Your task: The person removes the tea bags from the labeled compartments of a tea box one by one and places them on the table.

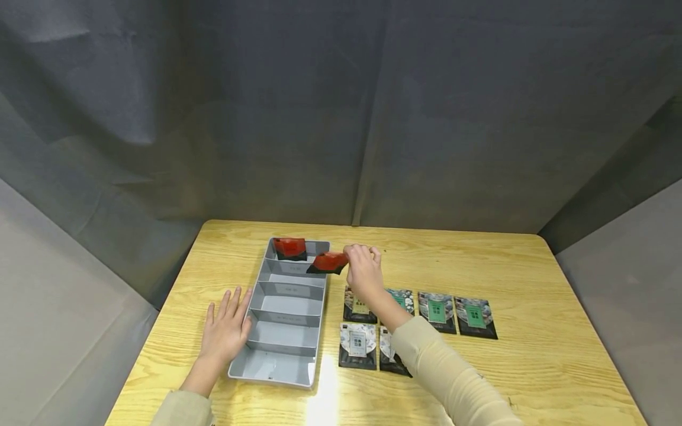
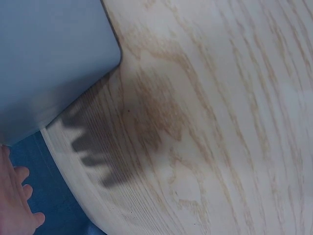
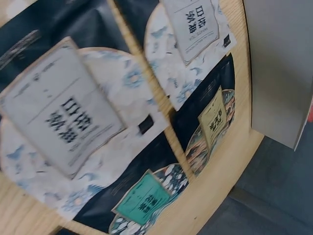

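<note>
My right hand (image 1: pixel 366 275) pinches a red and black sachet (image 1: pixel 328 261) by its right edge, over the right wall of a grey divided box (image 1: pixel 318 337). A matching red sachet (image 1: pixel 290 248) stands in the box's back compartment, leaning on its far wall. Fingers spread, my left hand (image 1: pixel 226 328) is at the box's left side, with fingertips and thumb right at the rim. Part of that hand (image 2: pixel 17 205) shows low in the left wrist view, beside the box (image 2: pixel 54 49). The right wrist view leaves the right hand out of sight.
Right of the box lie several flat sachets in two rows: a yellow-labelled one (image 1: pixel 360 306), green-labelled ones (image 1: pixel 437 312) and white-patterned ones (image 1: pixel 357 346). The right forearm covers part of them. A dark curtain (image 1: pixel 453 148) hangs behind the wooden table (image 1: pixel 554 367).
</note>
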### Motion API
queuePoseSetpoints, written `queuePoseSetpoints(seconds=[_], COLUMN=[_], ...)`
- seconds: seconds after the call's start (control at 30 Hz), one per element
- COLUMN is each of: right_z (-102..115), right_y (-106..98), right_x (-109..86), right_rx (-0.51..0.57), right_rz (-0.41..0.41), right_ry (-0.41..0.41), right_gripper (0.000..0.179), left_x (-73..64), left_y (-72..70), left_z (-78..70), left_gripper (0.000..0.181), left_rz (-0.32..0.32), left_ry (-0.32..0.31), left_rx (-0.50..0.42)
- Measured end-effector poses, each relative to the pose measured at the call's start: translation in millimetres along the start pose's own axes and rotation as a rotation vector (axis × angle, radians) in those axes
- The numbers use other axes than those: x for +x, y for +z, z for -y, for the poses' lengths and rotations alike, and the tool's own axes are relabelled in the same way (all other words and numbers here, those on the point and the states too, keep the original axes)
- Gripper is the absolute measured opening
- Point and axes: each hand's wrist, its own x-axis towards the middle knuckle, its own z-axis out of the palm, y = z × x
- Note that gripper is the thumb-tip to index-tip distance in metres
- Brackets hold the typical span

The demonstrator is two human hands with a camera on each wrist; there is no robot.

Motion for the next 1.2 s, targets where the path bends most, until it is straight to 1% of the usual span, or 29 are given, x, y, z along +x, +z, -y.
queuePoseSetpoints(seconds=[0.07,0.17,0.3,0.47,0.6,0.7,0.83,1.0,1.2], right_z=[-3.0,-7.5,-14.8,-24.7,-36.3,-45.5,-55.5,-68.7,-86.1], right_y=[-3.9,-10.1,-18.8,-29.8,-35.8,-42.0,-52.2,-63.4,-78.7], right_x=[-4.1,-10.7,-22.6,-40.3,-56.4,-69.1,-85.9,-108.1,-135.8], right_rx=[0.012,0.027,0.028,0.045,0.053,0.068,0.098,0.101,0.110], right_rz=[-0.036,-0.054,-0.041,-0.033,-0.069,-0.111,-0.128,-0.107,-0.077], right_ry=[-0.007,-0.004,0.025,0.078,0.084,0.091,0.112,0.133,0.140], right_gripper=[0.019,0.021,0.023,0.021,0.019,0.017,0.017,0.018,0.022], left_x=[-0.1,-0.1,-0.2,-0.2,0.5,0.6,0.3,0.4,0.1], left_y=[0.1,0.5,1.1,-0.3,-1.4,-0.5,-0.1,0.5,1.1], left_z=[0.1,0.1,-0.2,0.0,0.3,0.1,0.9,1.7,1.1], left_gripper=[0.055,0.055,0.055,0.055,0.054,0.055,0.055,0.055,0.055], left_rz=[-0.003,-0.010,-0.004,0.008,0.008,0.008,0.004,-0.005,0.005], left_ry=[0.002,0.005,0.004,-0.001,0.001,0.004,0.003,0.001,0.002], left_rx=[0.001,0.005,0.004,-0.009,-0.009,-0.005,-0.005,-0.004,-0.005])
